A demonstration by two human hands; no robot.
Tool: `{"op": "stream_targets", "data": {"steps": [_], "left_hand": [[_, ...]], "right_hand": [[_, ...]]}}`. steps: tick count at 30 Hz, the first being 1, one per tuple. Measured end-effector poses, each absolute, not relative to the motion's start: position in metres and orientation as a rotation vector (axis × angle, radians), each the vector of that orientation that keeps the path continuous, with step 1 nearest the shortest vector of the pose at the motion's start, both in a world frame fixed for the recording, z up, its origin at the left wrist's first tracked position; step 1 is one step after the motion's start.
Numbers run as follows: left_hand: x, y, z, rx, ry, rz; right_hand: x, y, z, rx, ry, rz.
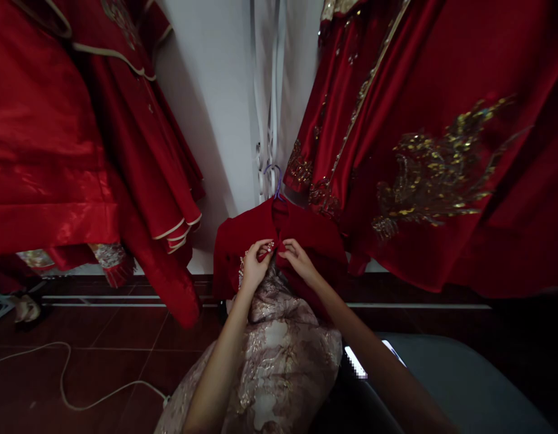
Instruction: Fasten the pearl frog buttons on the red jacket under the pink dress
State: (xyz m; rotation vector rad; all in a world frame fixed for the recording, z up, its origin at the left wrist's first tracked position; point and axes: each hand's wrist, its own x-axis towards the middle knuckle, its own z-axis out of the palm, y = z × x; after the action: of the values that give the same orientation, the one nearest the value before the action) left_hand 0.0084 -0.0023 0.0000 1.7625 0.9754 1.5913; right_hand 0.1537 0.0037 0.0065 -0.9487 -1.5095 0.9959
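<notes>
A red jacket [236, 232] hangs in front of me on a purple hanger [278, 185]. My left hand [255, 268] is closed in a pinch at the jacket's front edge, with a small sparkling ornament at the fingertips. Close by on the other side of the front opening, my right hand [299, 260] pinches the red cloth between thumb and fingers. Beaded trim shows beside my left hand. Below both hands spreads shiny pale patterned fabric [279, 343], between my forearms.
Red garments [138, 132] hang on the left, and a red garment with gold sequins [446, 163] on the right. A white cable [66, 380] lies on the dark tiled floor. A grey seat-like surface [460, 374] and a lit screen [355, 361] are at lower right.
</notes>
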Motion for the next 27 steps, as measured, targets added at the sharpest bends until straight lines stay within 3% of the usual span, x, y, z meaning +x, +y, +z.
{"op": "stream_targets", "data": {"steps": [4,12,27], "left_hand": [[0.013,-0.007,-0.003,1.57,1.059,1.717],[0.004,-0.005,0.006,1.762,1.142,1.512],[-0.01,-0.009,0.016,1.832,1.128,1.417]], "right_hand": [[0.167,-0.012,0.002,-0.845,-1.472,1.118],[0.168,-0.018,0.014,-0.847,-1.577,1.13],[0.15,-0.016,0.006,-0.861,-1.439,0.855]]}}
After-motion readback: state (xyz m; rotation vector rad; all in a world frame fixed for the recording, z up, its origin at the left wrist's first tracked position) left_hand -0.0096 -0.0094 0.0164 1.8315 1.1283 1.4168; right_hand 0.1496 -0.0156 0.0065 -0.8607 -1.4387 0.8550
